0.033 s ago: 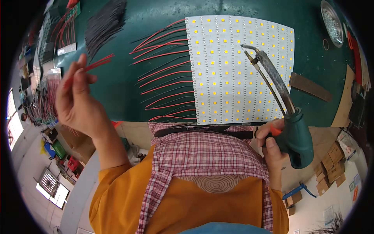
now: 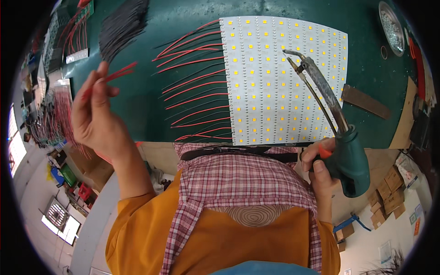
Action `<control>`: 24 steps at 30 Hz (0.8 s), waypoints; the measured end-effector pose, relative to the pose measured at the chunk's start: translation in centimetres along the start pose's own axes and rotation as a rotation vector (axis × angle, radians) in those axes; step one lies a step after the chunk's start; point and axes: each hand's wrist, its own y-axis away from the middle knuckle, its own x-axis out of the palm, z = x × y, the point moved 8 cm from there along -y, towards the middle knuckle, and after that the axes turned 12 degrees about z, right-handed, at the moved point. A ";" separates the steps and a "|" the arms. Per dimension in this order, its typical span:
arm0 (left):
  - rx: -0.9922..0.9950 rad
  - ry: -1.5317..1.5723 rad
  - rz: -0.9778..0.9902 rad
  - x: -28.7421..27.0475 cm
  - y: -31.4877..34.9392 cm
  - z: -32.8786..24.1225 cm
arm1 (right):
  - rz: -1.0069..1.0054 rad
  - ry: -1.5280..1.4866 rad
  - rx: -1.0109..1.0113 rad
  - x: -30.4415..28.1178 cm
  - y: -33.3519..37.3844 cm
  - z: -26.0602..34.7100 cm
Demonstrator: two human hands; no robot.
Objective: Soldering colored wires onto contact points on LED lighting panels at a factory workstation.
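Several short red wires (image 2: 123,72) are pinched in my left hand (image 2: 101,117), which is raised over the left part of the table. Just beyond its fingertips lies a pile of black wires (image 2: 121,30). My right hand (image 2: 321,160) grips the handle of a green soldering gun (image 2: 353,160), with an orange-red part by the index finger. Its bent tip and thin feed tube reach over a white LED panel (image 2: 268,82) dotted with yellow squares; whether the tip touches it, I cannot tell. Red and black wires (image 2: 197,96) stick out from the panel's left edge.
A brown bar (image 2: 366,101) lies at the panel's right edge. Far right stands a round metal dish (image 2: 392,30) of small shiny bits, near a small ring (image 2: 384,52). Wired strips and a bundle of reddish wires (image 2: 59,110) crowd the left side. The green table (image 2: 183,18) ends before my apron.
My left hand has shifted slightly to the right with the red wires. The panel appears a touch higher and further right. My right hand and the soldering gun look nearly unchanged.
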 end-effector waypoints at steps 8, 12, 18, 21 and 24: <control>-0.157 0.128 0.145 1.1 0.5 3.1 | 0.007 0.011 -0.020 1.5 -0.8 1.1; -0.032 0.214 0.190 1.1 0.2 3.1 | -0.019 0.009 -0.010 1.8 -0.8 1.3; -0.056 0.248 0.154 0.1 0.0 3.8 | -0.024 0.004 0.014 1.7 -1.2 1.1; -0.122 0.327 0.163 0.1 -0.1 4.3 | -0.022 0.003 0.029 1.5 -1.3 0.9; -0.058 0.248 0.210 0.7 -0.3 3.3 | -0.032 0.003 0.035 1.8 -1.5 1.2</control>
